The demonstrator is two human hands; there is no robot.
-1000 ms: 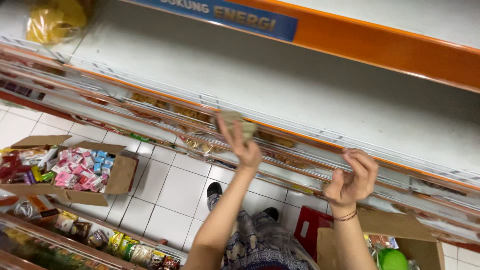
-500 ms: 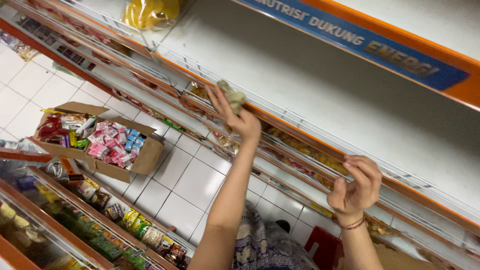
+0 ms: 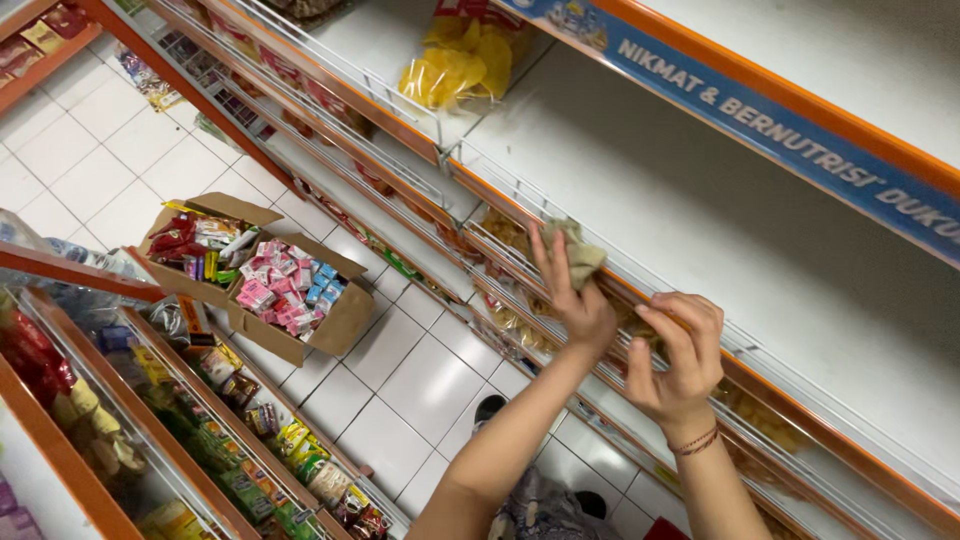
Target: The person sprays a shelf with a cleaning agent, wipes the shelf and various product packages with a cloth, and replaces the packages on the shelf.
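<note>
1. The left hand (image 3: 578,300) was raised to the wire rail (image 3: 520,205) of a white shelf (image 3: 690,210), fingers closed on a beige cloth (image 3: 580,255) that sat at 12 o'clock from the palm.
2. The cloth was crumpled; the part under the fingers was hidden, so its full shape could not be made out.
3. The right hand (image 3: 678,355) lay at 3 o'clock from the left, fingers curled narrowly over the rail; whether it pinched anything could not be told. A thin bracelet (image 3: 695,441) ringed its wrist.
4. A yellow bag (image 3: 465,60) stood at 11 o'clock on the shelf, its top cut off by the frame.
5. Goods on the tier below the hands were blurred behind the wire.
6. At 9 o'clock, an open box (image 3: 300,300) of small pink, blue and red packs rested on the tiled floor (image 3: 110,170).
7. A dark shoe (image 3: 488,410) showed at 6 o'clock, partly hidden by the left forearm.
</note>
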